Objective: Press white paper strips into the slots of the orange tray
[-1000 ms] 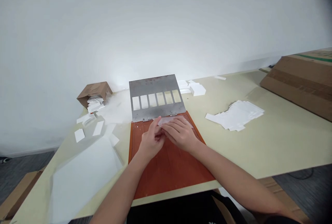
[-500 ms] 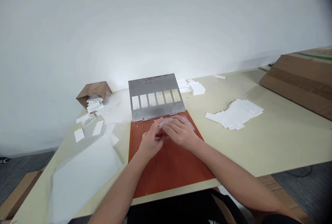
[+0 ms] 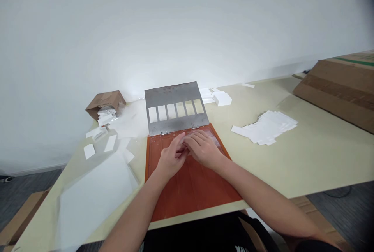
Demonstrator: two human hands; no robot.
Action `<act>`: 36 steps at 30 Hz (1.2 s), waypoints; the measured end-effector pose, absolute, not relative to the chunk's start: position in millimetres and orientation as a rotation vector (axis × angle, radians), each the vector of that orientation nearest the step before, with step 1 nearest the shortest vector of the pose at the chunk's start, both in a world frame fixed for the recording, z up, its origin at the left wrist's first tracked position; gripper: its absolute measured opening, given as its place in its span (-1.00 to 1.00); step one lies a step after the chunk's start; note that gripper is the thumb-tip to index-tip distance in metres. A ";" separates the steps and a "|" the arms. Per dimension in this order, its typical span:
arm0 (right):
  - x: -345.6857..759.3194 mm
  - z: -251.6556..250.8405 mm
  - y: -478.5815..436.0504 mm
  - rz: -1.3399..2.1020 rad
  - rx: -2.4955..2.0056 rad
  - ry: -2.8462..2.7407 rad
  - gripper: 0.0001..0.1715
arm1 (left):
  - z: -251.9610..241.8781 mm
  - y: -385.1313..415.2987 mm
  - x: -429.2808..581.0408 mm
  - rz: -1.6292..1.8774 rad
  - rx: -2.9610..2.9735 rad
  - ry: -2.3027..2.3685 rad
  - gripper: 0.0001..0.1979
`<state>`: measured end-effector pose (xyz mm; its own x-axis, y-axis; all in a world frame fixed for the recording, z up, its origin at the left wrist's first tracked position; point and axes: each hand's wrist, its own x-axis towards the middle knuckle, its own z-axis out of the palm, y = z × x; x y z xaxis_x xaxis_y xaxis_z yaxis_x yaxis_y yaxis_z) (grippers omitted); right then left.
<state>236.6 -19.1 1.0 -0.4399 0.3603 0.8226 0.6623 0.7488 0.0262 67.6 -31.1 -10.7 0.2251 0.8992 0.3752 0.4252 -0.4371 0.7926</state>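
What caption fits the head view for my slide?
Left hand and right hand handle a clear sheet on an orange board beneath a slotted steel plate.

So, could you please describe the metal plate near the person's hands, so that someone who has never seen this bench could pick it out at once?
On the cream table, find the orange-red board beneath the person's left hand and right hand. Joined by hinges to the board's far edge is a grey metal plate. Unlike the white paper pieces around it, it has a row of six rectangular windows cut through it.
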 end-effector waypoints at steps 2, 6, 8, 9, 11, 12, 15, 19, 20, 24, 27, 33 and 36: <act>237.6 2.7 -19.4 -0.407 -0.767 -2.069 -0.76 | -10.2 -31.4 67.5 1.137 1.990 1.231 -0.46; 240.2 7.9 -21.3 -0.338 -0.711 -2.104 -0.86 | -9.8 -31.7 65.6 1.094 2.043 1.286 -0.39; 240.3 10.4 -22.6 -0.320 -0.671 -2.091 -0.85 | -10.6 -31.6 64.2 1.072 2.079 1.306 -0.34; 240.0 11.4 -23.2 -0.327 -0.652 -2.076 -0.83 | -11.2 -31.5 63.6 1.065 2.101 1.309 -0.33; 239.0 12.8 -23.9 -0.376 -0.627 -2.031 -0.79 | -12.7 -31.4 62.8 1.058 2.145 1.307 -0.33; 238.5 13.3 -24.1 -0.410 -0.623 -2.006 -0.78 | -13.5 -31.3 62.7 1.056 2.167 1.304 -0.34; 238.2 14.2 -24.4 -0.536 -0.621 -1.946 -0.79 | -15.0 -31.2 63.2 1.054 2.231 1.296 -0.41; 240.5 14.1 -26.4 -0.703 -0.609 -1.969 -0.88 | -15.6 -32.2 64.3 1.065 2.306 1.274 -0.45; 241.0 13.9 -27.2 -0.738 -0.603 -1.979 -0.90 | -15.8 -32.6 64.5 1.071 2.323 1.268 -0.46; 241.9 12.7 -29.8 -0.843 -0.609 -2.005 -0.93 | -18.5 -33.2 65.1 1.092 2.379 1.242 -0.48; 241.5 12.3 -29.0 -0.823 -0.621 -2.008 -0.92 | -20.9 -32.7 64.9 1.099 2.405 1.233 -0.46; 242.2 13.3 -25.0 -0.627 -0.617 -1.997 -0.88 | -18.4 -33.2 64.1 1.114 2.424 1.223 -0.42; 243.1 13.9 -25.1 -0.613 -0.602 -1.989 -0.87 | -16.2 -34.1 64.7 1.123 2.420 1.227 -0.41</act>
